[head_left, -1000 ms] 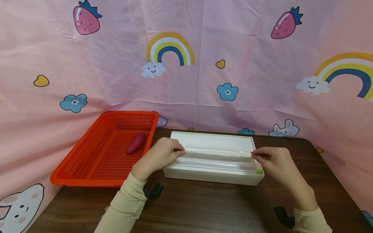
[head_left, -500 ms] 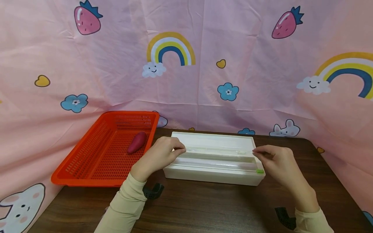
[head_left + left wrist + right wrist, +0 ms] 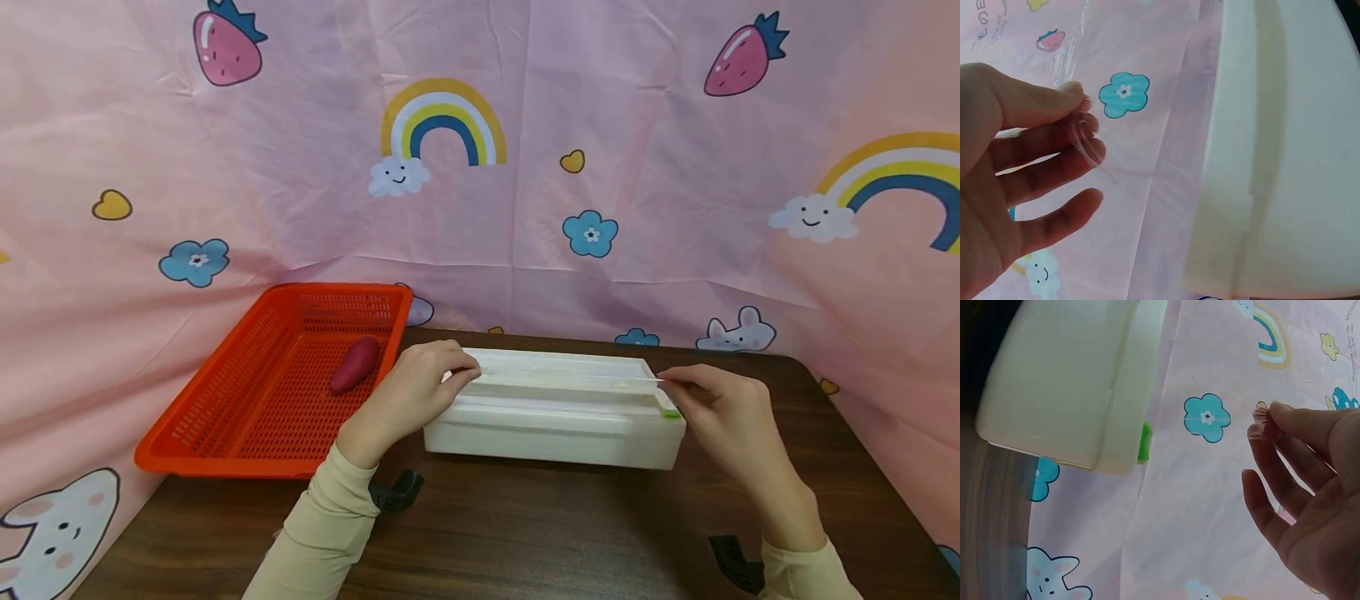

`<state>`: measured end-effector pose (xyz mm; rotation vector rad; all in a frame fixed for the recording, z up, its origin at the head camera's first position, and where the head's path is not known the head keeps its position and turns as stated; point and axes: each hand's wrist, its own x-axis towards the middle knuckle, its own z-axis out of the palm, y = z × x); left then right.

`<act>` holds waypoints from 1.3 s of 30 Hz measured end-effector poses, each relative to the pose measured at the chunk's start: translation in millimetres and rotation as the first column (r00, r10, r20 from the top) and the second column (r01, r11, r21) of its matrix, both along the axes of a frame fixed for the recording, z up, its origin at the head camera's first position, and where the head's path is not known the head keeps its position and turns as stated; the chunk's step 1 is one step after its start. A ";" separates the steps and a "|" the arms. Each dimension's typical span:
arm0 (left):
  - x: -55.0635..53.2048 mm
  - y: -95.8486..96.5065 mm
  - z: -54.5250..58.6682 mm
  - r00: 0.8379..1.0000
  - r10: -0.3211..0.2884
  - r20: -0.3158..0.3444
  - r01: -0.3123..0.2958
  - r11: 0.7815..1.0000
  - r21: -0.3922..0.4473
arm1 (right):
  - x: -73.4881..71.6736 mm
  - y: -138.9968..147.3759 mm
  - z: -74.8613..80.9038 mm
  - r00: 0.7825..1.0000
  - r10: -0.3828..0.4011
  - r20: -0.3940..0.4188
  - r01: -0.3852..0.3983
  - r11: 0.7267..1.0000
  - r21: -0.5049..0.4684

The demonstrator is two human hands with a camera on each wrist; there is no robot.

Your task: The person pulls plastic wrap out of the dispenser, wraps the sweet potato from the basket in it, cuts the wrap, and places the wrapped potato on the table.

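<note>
Your left hand (image 3: 420,383) pinches the clear plastic film (image 3: 1065,62) between thumb and fingertips; in the left wrist view the little finger stands apart from the others, and the film bunches into folds at the fingertips. Your right hand (image 3: 726,408) pinches the other end of the film between thumb and index finger, with the remaining fingers slightly spread and bent. The film stretches between your 2 hands, above the white film box (image 3: 551,442), and is so transparent that only its shiny edges show. The box lies lengthwise across the dark wooden tabletop (image 3: 525,533), its lid (image 3: 570,367) open on the far side and a green tab (image 3: 670,413) at its right end. To the left of the box you have the orange-red perforated basket (image 3: 217,467), with 1 purple-red sweet potato (image 3: 356,365) lying inside, toward its right wall. Behind everything hangs a pink backdrop (image 3: 465,217) printed with rainbows, strawberries and blue flowers.
</note>
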<state>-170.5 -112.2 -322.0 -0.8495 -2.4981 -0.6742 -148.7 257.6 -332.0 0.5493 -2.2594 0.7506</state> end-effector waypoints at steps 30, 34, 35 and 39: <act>15.2 2.1 13.3 0.999 -0.029 -0.022 0.030 0.999 0.041 | 13.0 4.0 13.6 0.998 0.003 0.064 0.000 0.999 -0.038; 20.4 2.7 15.5 0.998 -0.043 0.052 0.043 0.999 0.003 | 20.3 7.5 18.5 0.976 -0.015 0.218 0.017 1.000 -0.008; 21.6 2.7 16.0 0.997 -0.048 0.063 0.048 0.999 -0.006 | 21.9 8.4 19.7 0.967 -0.021 0.253 0.022 1.000 0.001; 26.5 2.1 17.9 0.995 -0.048 0.084 0.050 0.999 -0.020 | 25.8 10.8 23.3 0.944 -0.032 0.329 0.025 0.999 0.027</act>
